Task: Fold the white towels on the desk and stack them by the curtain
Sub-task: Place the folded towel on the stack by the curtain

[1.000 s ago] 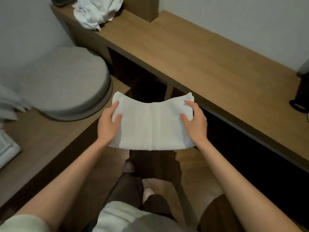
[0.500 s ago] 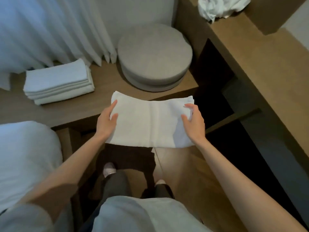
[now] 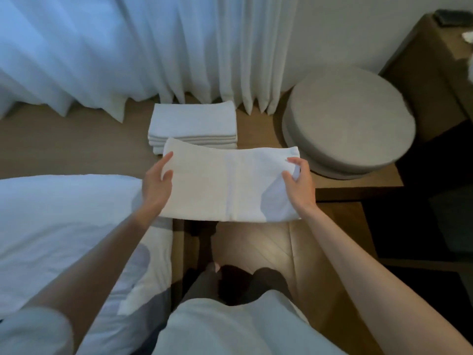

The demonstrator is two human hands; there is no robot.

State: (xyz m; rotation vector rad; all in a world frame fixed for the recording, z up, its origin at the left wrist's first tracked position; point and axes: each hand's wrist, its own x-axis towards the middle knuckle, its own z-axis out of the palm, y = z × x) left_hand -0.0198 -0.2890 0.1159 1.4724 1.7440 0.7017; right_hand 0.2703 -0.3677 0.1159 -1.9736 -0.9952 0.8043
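I carry a folded white towel flat between both hands, in the air just in front of a low wooden ledge. My left hand grips its left edge, thumb on top. My right hand pinches its right edge. Right behind the towel, a stack of folded white towels lies on the ledge at the foot of the white curtain. The held towel's far edge overlaps the stack's near side in view.
A round grey cushion sits on the ledge to the right of the stack. A white bed fills the left. The wooden desk runs along the far right, with a crumpled white towel at the frame edge.
I have turned left from the desk toward the curtain. The stack and curtain have come to the centre, and the held towel now hangs just in front of the stack. Both hands keep their grip.
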